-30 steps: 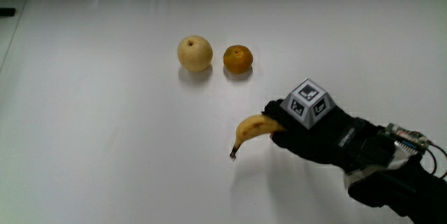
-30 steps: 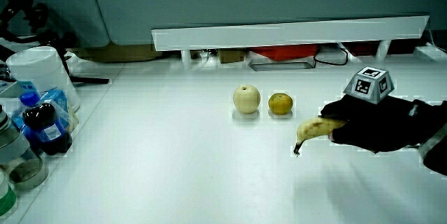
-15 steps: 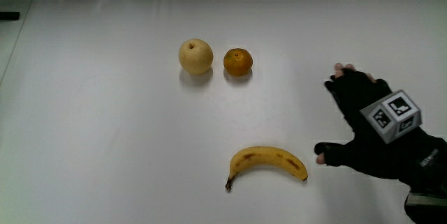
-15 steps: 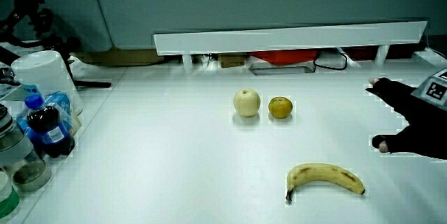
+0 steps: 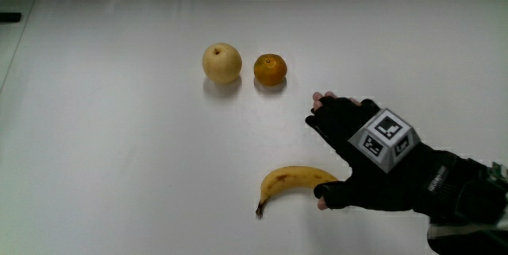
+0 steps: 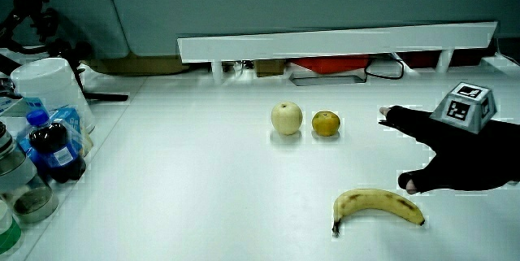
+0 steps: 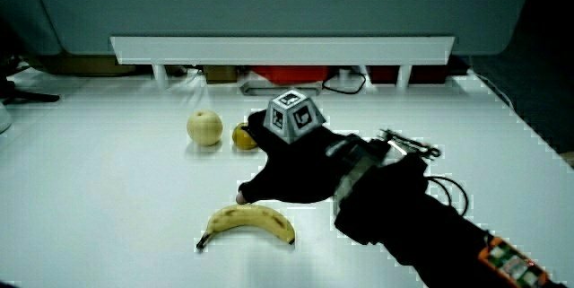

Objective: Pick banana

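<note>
Banana (image 5: 299,185) lies flat on the white surface (image 5: 119,152), nearer to the person than anything else on it, with nothing touching it but the surface. Its long axis runs across the surface rather than toward or away from the person; the dark stem tip is the end away from the hands, and the blunt end points at the gloved hands (image 5: 361,156). The hands hover just beside and partly over that blunt end, fingers spread and holding nothing, thumb tip just above the fruit and the patterned cube (image 5: 384,139) facing up. In a side view the banana (image 6: 379,207) shows a clear gap below the thumb. The coming move seems to call for lowering and closing across the short axis at the blunt end. Farther off, well apart, sit a pale apple (image 5: 221,61) and an orange (image 5: 270,67), side by side.
</note>
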Available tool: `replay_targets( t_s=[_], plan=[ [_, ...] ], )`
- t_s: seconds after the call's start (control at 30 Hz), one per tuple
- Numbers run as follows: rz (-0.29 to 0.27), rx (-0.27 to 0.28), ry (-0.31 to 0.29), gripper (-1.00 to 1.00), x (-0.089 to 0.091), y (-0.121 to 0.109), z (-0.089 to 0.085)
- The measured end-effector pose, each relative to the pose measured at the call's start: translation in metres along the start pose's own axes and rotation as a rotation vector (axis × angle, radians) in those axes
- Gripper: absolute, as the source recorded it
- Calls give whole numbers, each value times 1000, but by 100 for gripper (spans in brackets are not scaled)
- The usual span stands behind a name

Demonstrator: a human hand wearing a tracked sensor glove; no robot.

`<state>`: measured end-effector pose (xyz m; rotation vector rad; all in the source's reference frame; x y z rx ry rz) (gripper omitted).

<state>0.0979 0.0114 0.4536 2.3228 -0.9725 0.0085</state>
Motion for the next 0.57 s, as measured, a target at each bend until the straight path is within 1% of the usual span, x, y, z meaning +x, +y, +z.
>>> replay_targets(
  t_s=[0.03,0.07,0.1,0.13,0.17,0.2,0.23,0.27,0.3,0.33,0.43,0.47,0.53,0.57],
  plan=[
    [-5,5,9,100,5,0,3],
    [-14,8,11,100,8,-1,9],
    [-23,39,-16,100,9,-5,21],
    [-31,27,-6,100,15,-4,22],
    [-37,39,4,100,18,-6,28],
    [-52,72,-2,100,19,-11,41],
    [-55,70,9,100,24,-12,43],
    [-71,82,10,100,28,-13,47],
    [-82,95,-10,100,30,-15,53],
    [-79,96,5,100,34,-16,56],
    [-106,130,1,100,39,-20,71],
    [-110,129,0,100,44,-19,71],
    [-130,143,3,100,49,-20,76],
    [-135,148,-11,100,50,-21,81]
  ],
)
